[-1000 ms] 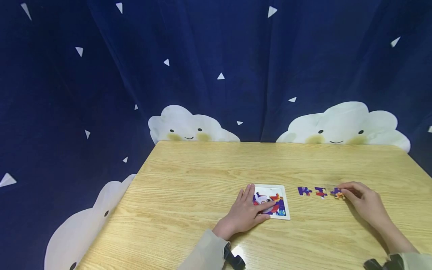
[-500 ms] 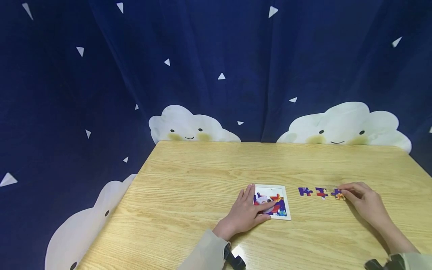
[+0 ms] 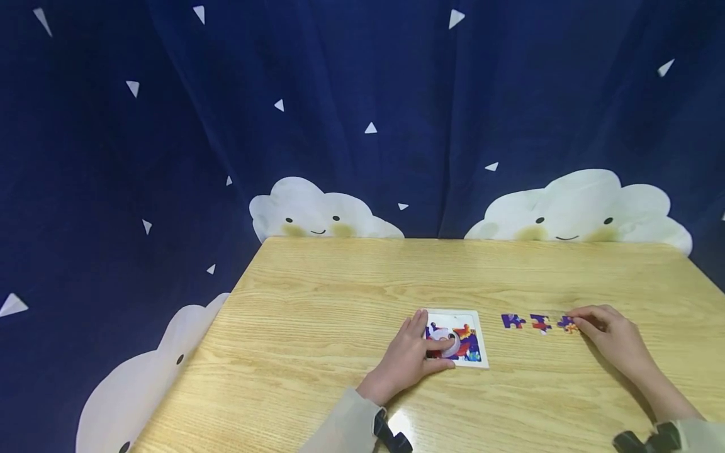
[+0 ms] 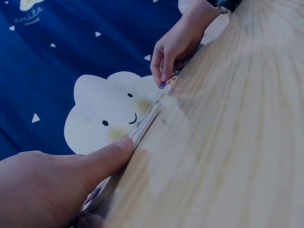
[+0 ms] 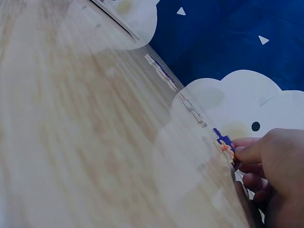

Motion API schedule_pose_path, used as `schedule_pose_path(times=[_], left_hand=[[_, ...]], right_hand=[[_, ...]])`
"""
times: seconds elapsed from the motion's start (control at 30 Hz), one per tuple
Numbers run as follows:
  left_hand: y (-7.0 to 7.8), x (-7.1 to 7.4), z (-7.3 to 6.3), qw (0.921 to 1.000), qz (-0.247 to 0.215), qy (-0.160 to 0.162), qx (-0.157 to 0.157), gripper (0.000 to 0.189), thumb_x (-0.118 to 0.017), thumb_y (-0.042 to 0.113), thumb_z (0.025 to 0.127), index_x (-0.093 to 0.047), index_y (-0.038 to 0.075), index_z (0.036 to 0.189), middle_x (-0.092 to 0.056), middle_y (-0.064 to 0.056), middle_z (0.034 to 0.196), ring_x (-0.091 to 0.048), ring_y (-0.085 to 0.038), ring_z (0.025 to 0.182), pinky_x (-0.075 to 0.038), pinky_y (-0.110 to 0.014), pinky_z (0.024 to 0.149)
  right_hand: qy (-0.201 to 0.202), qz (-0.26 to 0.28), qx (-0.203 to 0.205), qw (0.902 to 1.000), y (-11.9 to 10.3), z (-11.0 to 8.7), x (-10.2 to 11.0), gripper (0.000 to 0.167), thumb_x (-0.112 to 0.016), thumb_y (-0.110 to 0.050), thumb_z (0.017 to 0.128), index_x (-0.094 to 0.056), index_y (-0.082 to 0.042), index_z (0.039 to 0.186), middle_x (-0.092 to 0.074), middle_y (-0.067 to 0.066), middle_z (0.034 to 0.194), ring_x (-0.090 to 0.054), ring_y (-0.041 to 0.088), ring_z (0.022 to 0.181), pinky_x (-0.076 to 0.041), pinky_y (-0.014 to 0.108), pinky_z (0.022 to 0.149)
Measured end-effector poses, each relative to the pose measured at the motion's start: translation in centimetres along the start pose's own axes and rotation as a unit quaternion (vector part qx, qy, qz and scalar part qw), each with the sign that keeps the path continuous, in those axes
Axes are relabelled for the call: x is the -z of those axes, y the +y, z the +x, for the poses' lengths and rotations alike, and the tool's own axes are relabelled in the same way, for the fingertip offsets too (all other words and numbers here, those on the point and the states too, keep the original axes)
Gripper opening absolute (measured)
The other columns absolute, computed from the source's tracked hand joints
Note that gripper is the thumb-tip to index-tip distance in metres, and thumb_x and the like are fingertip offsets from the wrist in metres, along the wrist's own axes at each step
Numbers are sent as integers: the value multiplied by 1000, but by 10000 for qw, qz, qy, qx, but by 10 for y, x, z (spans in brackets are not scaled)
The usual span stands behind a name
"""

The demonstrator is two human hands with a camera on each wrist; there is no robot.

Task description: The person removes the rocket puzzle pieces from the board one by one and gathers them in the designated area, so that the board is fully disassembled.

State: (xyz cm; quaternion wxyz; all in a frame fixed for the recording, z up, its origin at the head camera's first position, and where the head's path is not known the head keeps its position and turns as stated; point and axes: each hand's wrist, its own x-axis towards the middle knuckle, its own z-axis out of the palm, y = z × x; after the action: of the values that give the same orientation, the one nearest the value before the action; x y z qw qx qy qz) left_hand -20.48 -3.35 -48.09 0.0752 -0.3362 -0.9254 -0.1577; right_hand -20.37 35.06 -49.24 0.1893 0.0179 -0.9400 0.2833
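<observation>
My left hand [image 3: 404, 355] lies over the left side of a white-framed jigsaw puzzle tray [image 3: 483, 343]. Its thumb extends along the near edge, and its index finger touches the colourful pieces [image 3: 467, 343] in the tray. The upper part of the tray's inside is white, with no pieces. Off to the right, my right hand [image 3: 614, 340] pinches a purple and orange puzzle piece [image 5: 225, 146] between thumb and index finger; the piece is tilted up at the tabletop in the right wrist view.
Two loose puzzle pieces lie in a row between the tray and my right hand: a purple one [image 3: 512, 321] and a purple and red one [image 3: 540, 323]. The wooden table [image 3: 317, 302] ends at a dark blue curtain [image 3: 340, 75] with white clouds.
My left index finger has drawn back to the left over the pieces in the tray, uncovering more of their right side. The right hand keeps its pinch in nearly the same place.
</observation>
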Motion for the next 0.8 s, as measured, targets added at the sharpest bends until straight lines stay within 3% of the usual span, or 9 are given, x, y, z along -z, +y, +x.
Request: schedule_pose_path(times=[0.23,0.4,0.53,0.63,0.8], left_hand=[[1,2,0,9998,-33,145,98,42,-66,57,83,-68,35,119,-42,-28,148,-42,-41,140,-36,-47,118],[1,3,0,9993,-160,310,148,43,-71,55,80,-72,30,114,-47,-24,146,-45,-36,139,-39,-44,117],[0,4,-1,9989,-137,433,73,43,-73,54,79,-73,27,113,-50,-23,144,-48,-34,137,-42,-42,114],[-1,6,-3,9994,-202,288,17,42,-72,51,82,-71,27,117,-48,-25,146,-46,-35,139,-42,-43,115],[-6,12,-6,9985,-460,-287,-125,43,-68,38,89,-63,28,131,-36,-27,153,-34,-35,147,-34,-45,119]], right_hand=[[-14,33,-79,10000,0,-1,0,18,-61,-13,96,-69,-3,110,-62,22,105,-25,-30,83,-37,12,62],[185,172,-241,9994,-9,-2,1,22,-60,-16,98,-67,1,110,-60,23,106,-26,-29,81,-35,9,62],[420,304,25,9986,-23,0,0,15,-62,-10,95,-68,0,104,-60,18,101,-32,-26,77,-36,5,60],[469,432,270,9976,-33,2,-3,12,-64,-7,94,-69,0,101,-60,15,96,-36,-25,77,-37,2,60],[312,577,425,9969,-49,4,-10,10,-64,-7,93,-71,-3,101,-60,11,95,-39,-22,77,-39,3,60]])
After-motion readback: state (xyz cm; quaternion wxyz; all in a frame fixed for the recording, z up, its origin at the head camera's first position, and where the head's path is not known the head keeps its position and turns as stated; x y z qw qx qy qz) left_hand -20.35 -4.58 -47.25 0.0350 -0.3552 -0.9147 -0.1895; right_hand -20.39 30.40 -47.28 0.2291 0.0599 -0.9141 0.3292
